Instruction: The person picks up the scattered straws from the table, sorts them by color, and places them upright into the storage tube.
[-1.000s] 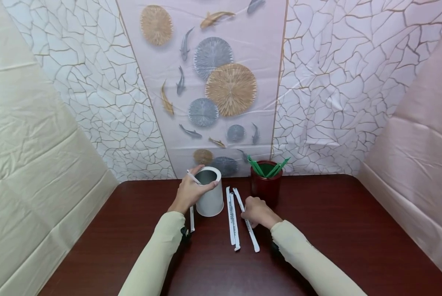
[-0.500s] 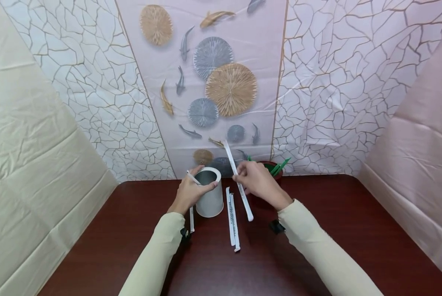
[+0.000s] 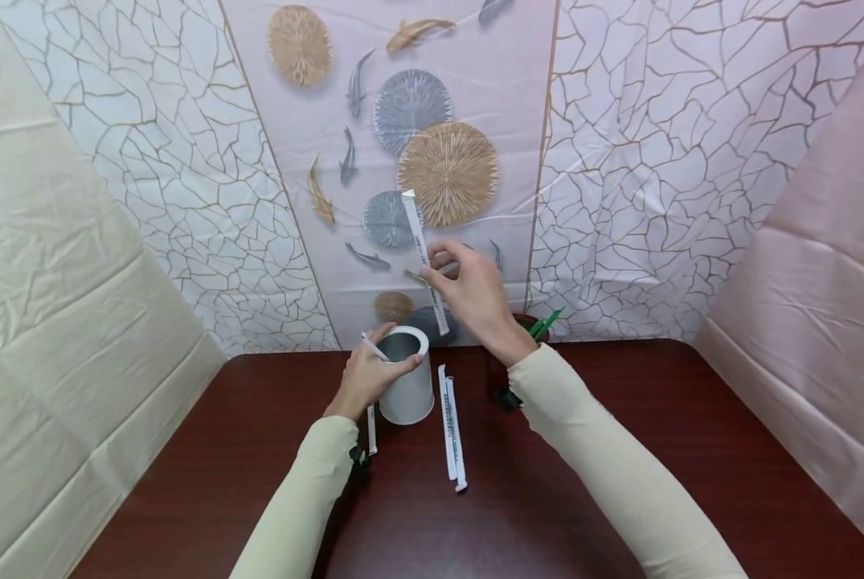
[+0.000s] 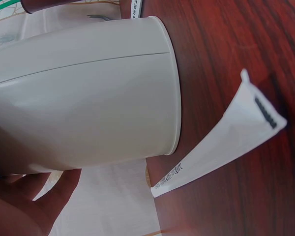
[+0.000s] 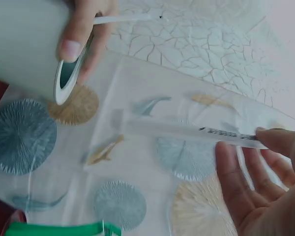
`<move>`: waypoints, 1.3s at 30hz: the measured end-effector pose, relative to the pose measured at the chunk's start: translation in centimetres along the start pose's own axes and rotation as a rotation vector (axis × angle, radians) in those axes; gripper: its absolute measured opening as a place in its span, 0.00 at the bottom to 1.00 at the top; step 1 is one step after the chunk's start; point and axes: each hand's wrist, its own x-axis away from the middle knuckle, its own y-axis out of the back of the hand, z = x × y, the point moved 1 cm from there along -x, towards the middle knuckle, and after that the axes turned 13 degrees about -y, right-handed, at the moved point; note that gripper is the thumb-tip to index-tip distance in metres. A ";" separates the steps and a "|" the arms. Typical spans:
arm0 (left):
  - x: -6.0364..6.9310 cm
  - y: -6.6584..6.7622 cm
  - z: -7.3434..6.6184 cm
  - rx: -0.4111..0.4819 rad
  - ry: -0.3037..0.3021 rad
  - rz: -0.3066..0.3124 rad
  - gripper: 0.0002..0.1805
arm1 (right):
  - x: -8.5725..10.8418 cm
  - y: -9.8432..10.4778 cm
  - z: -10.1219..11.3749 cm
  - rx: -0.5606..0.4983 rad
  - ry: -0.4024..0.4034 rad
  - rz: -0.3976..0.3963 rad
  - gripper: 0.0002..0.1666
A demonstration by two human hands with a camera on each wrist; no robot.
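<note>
Stick [image 3: 415, 227] is hanging pinched by right hand [image 3: 475, 293] above counter [image 3: 677, 410]; left hand [image 3: 369, 374] is gripping can [image 3: 411, 396]. Best keeping can steady, aiming stick's lower end left into it.

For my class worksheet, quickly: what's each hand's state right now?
Left hand: gripping the white can near its top.
Right hand: pinching a slim white packet.

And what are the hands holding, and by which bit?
The right hand pinches a thin white packet near its middle. The left hand grips the pale can near its open top.
</note>
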 end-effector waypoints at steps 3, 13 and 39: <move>-0.1 0.1 0.1 0.001 -0.005 -0.002 0.53 | -0.4 -1.1 0.4 -0.038 0.043 -0.014 0.12; -0.1 0.2 0.0 0.026 -0.022 -0.014 0.49 | -0.4 -6.6 -2.2 0.061 0.040 0.200 0.09; -0.1 -0.1 -0.1 0.046 -0.019 -0.030 0.49 | 0.6 -7.5 -5.5 0.392 -0.156 0.322 0.10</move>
